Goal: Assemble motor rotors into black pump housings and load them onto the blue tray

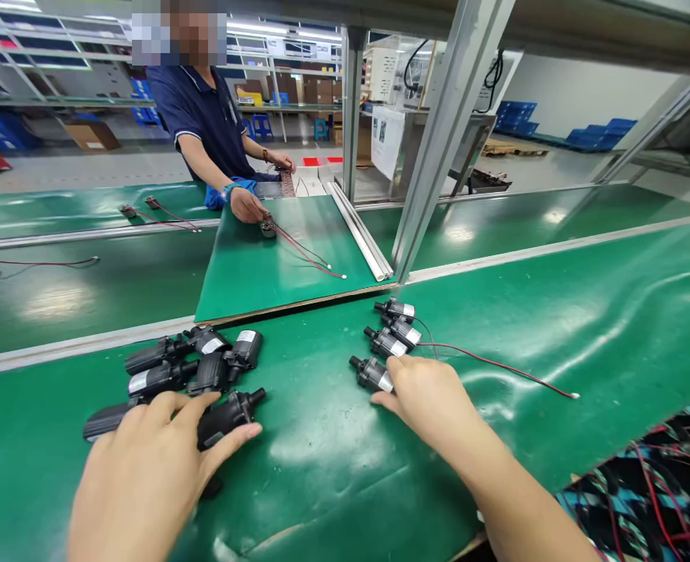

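My left hand (151, 460) grips a black pump (228, 417) at the near side of a loose pile of black pumps (210, 371), its thumb and fingers around the body. On the right, my right hand (430, 394) pinches the end of another small black pump (373, 375), which lies on the green mat (315, 460). Just beyond it, several more pumps (389, 342) with white labels lie close together in a row. From that row a red wire (497, 365) with a white plug stretches right across the mat.
Across the bench a co-worker (204, 125) handles a small wired part (268, 226) on a raised green board (251, 289). A metal post (450, 133) rises behind the pump row. Bundled wired parts (655, 484) fill the lower right corner.
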Available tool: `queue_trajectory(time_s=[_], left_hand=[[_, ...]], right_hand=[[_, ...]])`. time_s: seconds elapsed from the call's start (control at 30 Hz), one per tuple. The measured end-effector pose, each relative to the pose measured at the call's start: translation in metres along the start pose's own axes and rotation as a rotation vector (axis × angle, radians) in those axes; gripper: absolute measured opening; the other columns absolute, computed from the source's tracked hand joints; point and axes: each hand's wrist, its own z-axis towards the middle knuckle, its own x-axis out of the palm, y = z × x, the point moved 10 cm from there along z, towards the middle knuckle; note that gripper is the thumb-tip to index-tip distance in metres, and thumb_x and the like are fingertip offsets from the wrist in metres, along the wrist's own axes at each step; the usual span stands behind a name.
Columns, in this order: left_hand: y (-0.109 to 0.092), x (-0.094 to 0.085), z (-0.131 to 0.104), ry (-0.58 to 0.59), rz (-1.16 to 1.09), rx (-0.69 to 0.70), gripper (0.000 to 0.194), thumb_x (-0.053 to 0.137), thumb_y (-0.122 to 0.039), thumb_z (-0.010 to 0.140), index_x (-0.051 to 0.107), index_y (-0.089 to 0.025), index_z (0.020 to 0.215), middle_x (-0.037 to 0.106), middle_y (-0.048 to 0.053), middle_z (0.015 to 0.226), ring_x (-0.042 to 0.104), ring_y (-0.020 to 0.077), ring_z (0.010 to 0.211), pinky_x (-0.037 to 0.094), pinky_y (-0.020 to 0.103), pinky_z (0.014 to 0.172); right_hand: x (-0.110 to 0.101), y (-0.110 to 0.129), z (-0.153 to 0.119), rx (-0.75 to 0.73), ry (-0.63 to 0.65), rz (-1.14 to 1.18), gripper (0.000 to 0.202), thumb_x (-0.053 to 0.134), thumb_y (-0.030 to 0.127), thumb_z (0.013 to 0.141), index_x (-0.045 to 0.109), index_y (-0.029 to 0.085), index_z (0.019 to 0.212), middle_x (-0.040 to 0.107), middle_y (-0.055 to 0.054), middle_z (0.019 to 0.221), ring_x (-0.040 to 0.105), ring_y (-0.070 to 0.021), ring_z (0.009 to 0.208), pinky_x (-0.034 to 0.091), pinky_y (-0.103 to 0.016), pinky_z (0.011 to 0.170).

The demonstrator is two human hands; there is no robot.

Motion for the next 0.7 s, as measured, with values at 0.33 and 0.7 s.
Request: queue_trajectory(time_s=[0.33,0.7], left_hand=[[-0.050,0.033,-0.006,0.157,-0.092,0.164,0.018,0.063,-0.023,0.085,0.066,-0.016,0.101,0.071,0.012,0.091,0.066,0.0324,0.088,0.049,0.043,0.077],[-0.072,-0.009,-0.010,-0.263,-0.573,0.214,0.044,0.068,-0.028,0.086,0.057,-0.020,0.128,0.069,0.010,0.108,0.065,0.0268,0.095,0.053,0.039,0.081]], right_hand=[[-0.030,0.002,0.001,-0.044,-0.435,0.228,0.036,0.060,0.056,0.094,0.066,0.021,0.087,0.070,-0.003,0.079,0.067,-0.0179,0.077,0.038,-0.029,0.065],[-0.072,0.074,0.195,-0.152,-0.280,0.422,0.029,0.058,0.047,0.097,0.067,0.024,0.112,0.070,-0.003,0.107,0.062,-0.0169,0.099,0.043,-0.027,0.086]])
